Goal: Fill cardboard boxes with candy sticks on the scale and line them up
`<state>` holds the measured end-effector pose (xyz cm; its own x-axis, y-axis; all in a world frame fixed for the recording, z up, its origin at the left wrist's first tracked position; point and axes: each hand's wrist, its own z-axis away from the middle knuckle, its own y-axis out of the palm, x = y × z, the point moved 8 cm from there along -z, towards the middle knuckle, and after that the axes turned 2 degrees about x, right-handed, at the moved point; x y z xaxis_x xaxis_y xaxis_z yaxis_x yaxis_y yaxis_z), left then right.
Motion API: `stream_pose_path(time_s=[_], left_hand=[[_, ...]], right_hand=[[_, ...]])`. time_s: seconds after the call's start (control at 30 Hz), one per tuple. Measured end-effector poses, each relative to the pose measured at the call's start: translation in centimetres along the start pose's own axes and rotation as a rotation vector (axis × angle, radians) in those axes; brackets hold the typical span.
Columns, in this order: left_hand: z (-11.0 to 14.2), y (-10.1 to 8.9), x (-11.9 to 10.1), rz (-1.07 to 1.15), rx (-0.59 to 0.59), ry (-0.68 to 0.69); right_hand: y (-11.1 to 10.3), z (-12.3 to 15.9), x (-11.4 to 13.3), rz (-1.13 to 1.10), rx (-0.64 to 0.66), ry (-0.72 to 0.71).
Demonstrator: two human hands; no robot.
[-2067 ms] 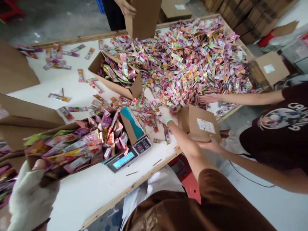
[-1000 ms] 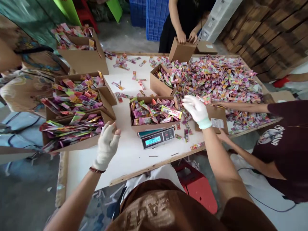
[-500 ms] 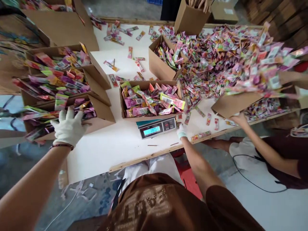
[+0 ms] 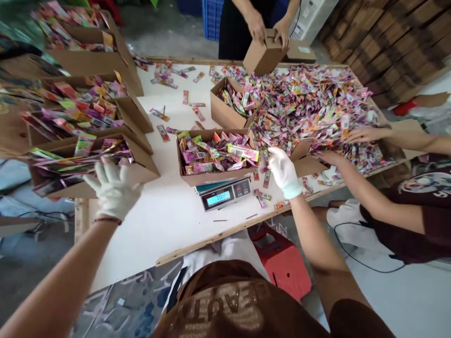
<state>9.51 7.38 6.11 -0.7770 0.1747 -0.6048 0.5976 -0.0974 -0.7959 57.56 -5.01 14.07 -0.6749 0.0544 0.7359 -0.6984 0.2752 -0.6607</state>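
My left hand (image 4: 114, 188), in a white glove, has its fingers spread and rests against the front of an open cardboard box (image 4: 141, 171) heaped with colourful sachets at the table's left. My right hand (image 4: 283, 171), also gloved, reaches with loosely extended fingers to the right corner of a sachet-filled box (image 4: 211, 177). That box sits on a digital scale (image 4: 225, 193) with a lit display. Loose sachets (image 4: 262, 197) lie on the white table (image 4: 169, 220) just under this hand.
A big pile of sachets (image 4: 310, 103) covers the far right of the table. A co-worker's arms (image 4: 355, 183) reach into it beside a box (image 4: 306, 162). Another person at the far end holds a closed box (image 4: 262, 56). Filled boxes (image 4: 81, 108) stack at left; a red stool (image 4: 282, 263) stands below.
My right hand rose from the table edge by the scale to the box's right corner. The co-worker lowered the tipped box onto the table. My left hand stayed at the left box.
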Motion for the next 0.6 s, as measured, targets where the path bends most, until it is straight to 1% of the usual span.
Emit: stream_pose_path(time_s=[0.07,0.1,0.17,0.2,0.23,0.27,0.33,0.4,0.47,0.53,0.6], left_hand=[[2.6,1.4,0.4,-0.145,-0.058,0.058],[4.2,2.5,0.8,-0.177,-0.045,0.068],[7.5,5.2,2.3,-0.200,0.039,0.023],[9.1,6.4,3.0,-0.202,0.077,-0.008],[10.6,7.3,3.8,-0.201,0.105,-0.036],[12.0,8.0,4.3,-0.195,0.118,-0.055],[14.0,8.7,5.0,-0.151,0.119,-0.064],[14.7,8.7,5.1,-0.078,0.113,-0.067],[13.9,8.0,4.3,-0.008,0.100,-0.080],[12.0,6.4,2.3,0.059,0.042,-0.070],[9.5,3.7,-1.4,0.126,-0.061,0.006]], right_hand=[[0.9,-1.7,4.3,0.228,0.019,0.001],[1.8,-2.5,5.9,0.371,0.059,0.021],[3.6,-3.7,7.6,0.611,0.203,0.088],[4.1,-4.2,8.1,0.677,0.258,0.100],[4.2,-4.5,8.4,0.703,0.286,0.092],[3.9,-4.7,8.7,0.690,0.284,0.069],[2.2,-4.8,8.9,0.587,0.228,0.017],[-0.3,-4.5,8.6,0.437,0.146,-0.009],[-3.1,-3.8,7.9,0.283,0.059,-0.009],[-5.5,-2.8,6.7,0.144,0.004,0.034],[-7.4,-1.5,5.2,0.023,-0.040,0.110]])
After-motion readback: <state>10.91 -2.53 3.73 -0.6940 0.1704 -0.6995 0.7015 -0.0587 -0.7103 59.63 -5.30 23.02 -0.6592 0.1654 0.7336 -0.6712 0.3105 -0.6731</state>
